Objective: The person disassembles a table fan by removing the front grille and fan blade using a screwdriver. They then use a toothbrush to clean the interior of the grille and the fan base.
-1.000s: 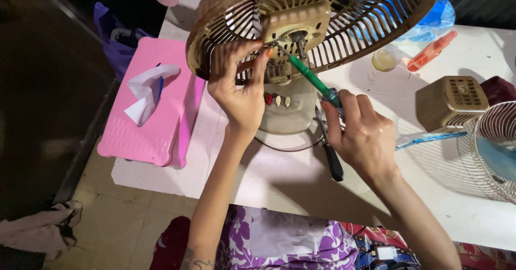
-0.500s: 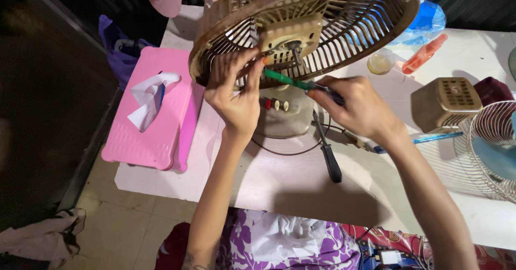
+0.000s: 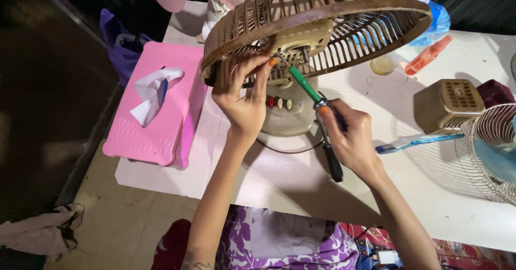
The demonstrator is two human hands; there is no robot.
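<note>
A table fan with a brown ribbed rear guard (image 3: 344, 17) stands on a beige base (image 3: 287, 111) on the white table (image 3: 301, 184). My left hand (image 3: 244, 95) grips the guard's lower rim, its fingers up against the motor housing. My right hand (image 3: 352, 135) holds a green-handled screwdriver (image 3: 303, 83), whose tip meets the housing by the left fingertips. A black-handled tool (image 3: 332, 160) lies on the table under my right hand.
A pink tissue box (image 3: 158, 108) sits at the table's left end. On the right lie a beige motor cover (image 3: 446, 104), a blue toothbrush (image 3: 419, 141), a wire front guard (image 3: 497, 151), an orange tube (image 3: 427, 55) and a small cup (image 3: 384, 64). A cloth (image 3: 40, 232) lies on the floor.
The view has shifted and the fan guard now sits higher and tilted. My right hand has dropped lower, angling the screwdriver up more steeply. My left hand keeps its hold on the rim.
</note>
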